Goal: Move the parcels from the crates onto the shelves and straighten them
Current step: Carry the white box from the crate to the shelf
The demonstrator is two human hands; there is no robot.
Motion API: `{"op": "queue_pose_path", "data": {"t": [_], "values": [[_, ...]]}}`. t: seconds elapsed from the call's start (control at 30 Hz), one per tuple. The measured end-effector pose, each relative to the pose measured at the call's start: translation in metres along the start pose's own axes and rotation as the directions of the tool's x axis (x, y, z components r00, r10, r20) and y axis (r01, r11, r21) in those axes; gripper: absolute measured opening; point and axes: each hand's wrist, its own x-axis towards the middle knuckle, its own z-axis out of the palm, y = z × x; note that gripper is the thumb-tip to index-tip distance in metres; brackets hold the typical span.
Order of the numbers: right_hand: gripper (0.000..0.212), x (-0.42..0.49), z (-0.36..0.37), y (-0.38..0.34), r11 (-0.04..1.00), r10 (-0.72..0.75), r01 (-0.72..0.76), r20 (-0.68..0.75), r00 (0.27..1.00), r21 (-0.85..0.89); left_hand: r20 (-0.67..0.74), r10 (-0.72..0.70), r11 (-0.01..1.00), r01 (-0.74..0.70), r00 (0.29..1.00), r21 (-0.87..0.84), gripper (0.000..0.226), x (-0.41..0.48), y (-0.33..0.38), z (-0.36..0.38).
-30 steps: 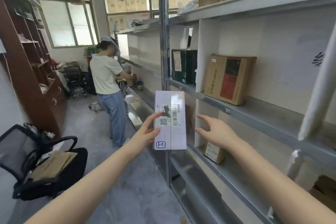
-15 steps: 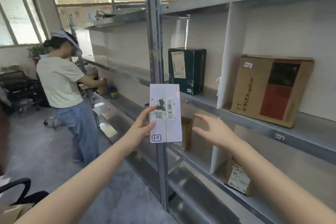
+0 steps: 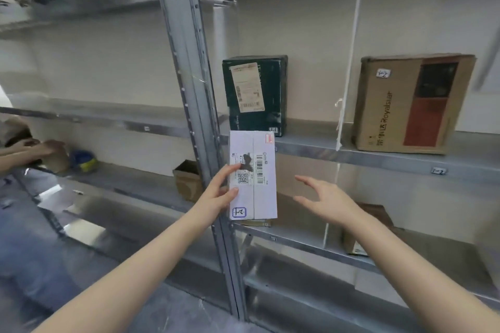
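In closer to the rack now, the left hand (image 3: 216, 194) pinches the white parcel (image 3: 257, 178) upright by its edge, just below the dark green box (image 3: 255, 94) on the shelf (image 3: 378, 158), while the right hand (image 3: 324, 197) is spread beside it, not touching, so shelving looks imminent.

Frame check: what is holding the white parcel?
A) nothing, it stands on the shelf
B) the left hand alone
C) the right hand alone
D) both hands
B: the left hand pinches the white parcel at its left edge, while the right hand hovers open beside it without touching it.
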Motion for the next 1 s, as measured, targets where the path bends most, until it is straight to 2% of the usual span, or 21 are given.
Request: {"op": "queue_pose_path", "data": {"t": [0.37,0.5,0.63,0.73,0.8,0.87,0.93,1.0], "values": [[0.059,-0.024,0.023,0.011,0.982,0.165,-0.16,0.05,0.985,-0.096,0.151,-0.002,0.993,0.021,0.988,-0.118,0.048,0.026,-0.051,0.009],[0.059,-0.031,0.05,0.016,0.979,0.2,-0.197,0.056,0.978,-0.049,0.189,-0.048,0.986,0.077,0.981,-0.146,0.054,0.029,-0.087,0.014],[0.062,-0.035,0.072,0.016,0.969,0.237,-0.238,0.021,0.971,0.064,0.238,-0.107,0.986,0.134,0.965,-0.103,0.06,0.035,-0.114,0.017],[0.063,-0.029,0.086,0.018,0.94,0.297,-0.288,-0.021,0.955,0.184,0.286,-0.117,0.978,0.16,0.951,-0.131,0.05,0.049,-0.122,0.018],[0.063,-0.026,0.097,0.016,0.875,0.343,-0.292,-0.068,0.937,0.386,0.3,-0.123,0.973,0.175,0.946,-0.151,0.047,0.059,-0.131,0.019],[0.062,-0.023,0.112,0.017,0.787,0.365,-0.255,-0.09,0.927,0.562,0.294,-0.122,0.966,0.182,0.948,-0.186,0.055,0.068,-0.143,0.019],[0.062,-0.019,0.13,0.021,0.727,0.38,-0.231,-0.098,0.92,0.647,0.301,-0.135,0.958,0.202,0.944,-0.203,0.057,0.074,-0.159,0.021],[0.062,-0.012,0.147,0.028,0.71,0.404,-0.222,-0.128,0.906,0.669,0.308,-0.145,0.956,0.213,0.94,-0.2,0.059,0.079,-0.174,0.022]]}}
